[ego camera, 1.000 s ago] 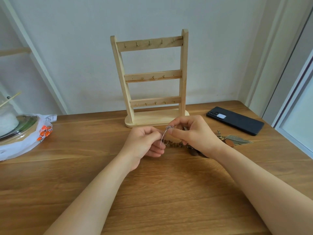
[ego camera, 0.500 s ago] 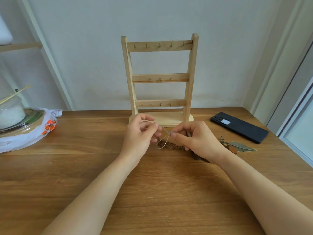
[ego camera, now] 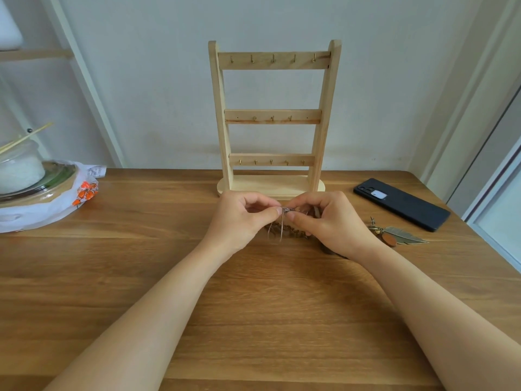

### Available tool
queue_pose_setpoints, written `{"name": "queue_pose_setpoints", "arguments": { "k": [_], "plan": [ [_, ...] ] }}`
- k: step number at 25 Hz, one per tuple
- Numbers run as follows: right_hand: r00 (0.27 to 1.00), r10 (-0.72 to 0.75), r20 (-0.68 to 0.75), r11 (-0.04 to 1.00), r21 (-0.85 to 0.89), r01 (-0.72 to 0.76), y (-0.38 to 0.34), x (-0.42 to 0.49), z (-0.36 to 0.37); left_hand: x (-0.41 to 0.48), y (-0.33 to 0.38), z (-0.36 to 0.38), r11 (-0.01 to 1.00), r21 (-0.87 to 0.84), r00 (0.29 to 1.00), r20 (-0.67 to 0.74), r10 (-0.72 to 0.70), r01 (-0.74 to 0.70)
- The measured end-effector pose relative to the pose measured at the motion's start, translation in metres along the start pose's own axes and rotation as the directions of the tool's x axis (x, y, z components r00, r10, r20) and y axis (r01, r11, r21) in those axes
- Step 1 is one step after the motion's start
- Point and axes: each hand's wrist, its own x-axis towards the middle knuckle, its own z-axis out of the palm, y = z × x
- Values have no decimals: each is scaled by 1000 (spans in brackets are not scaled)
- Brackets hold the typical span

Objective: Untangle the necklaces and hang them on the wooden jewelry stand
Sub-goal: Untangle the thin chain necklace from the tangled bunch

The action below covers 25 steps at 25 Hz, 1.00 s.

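Observation:
A pale wooden jewelry stand with three rails of small hooks stands upright at the back of the table, and nothing hangs on it. Just in front of its base, my left hand and my right hand meet, each pinching a thin silvery cord of the tangled necklaces. A loop of cord hangs below my fingertips over a brown beaded chain lying on the table. More of the tangle is hidden under my right hand.
A black phone lies at the right rear of the wooden table. A feather pendant with a brown tag lies beside my right wrist. A glass jar on a plastic-wrapped board sits at the left edge.
My view has tilted up, showing more of the stand. My hands have closed together on the cord, and the hanging loop sits lower, near the beaded chain.

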Motion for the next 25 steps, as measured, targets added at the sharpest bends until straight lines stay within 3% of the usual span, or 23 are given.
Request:
{"name": "queue_pose_setpoints", "arguments": {
  "k": [4, 12, 17, 19, 22, 25],
  "plan": [
    [1000, 3, 0, 1000, -18, -3, 1, 0, 2, 0, -2, 3, 999, 42, 1000, -8, -5, 5],
    [989, 99, -108, 995, 5, -99, 5, 4, 1, 6, -3, 5, 944, -228, 965, 164, -205, 239],
    [976, 169, -135, 984, 85, -159, 5, 4, 3, 4, -2, 1, 865, -370, 894, 413, -173, 339],
    [959, 224, -175, 967, 165, -196, 6, 5, -2, 5, 0, -4, 798, -503, 920, 358, -157, 332],
    [957, 252, -144, 950, 228, -215, 5, 6, -6, 7, 1, -8, 630, -724, 951, 119, -285, 280],
    [973, 212, -93, 961, 199, -191, 2, 5, 2, 9, 0, -4, 622, -728, 920, 32, -389, 289]
  ]
}}
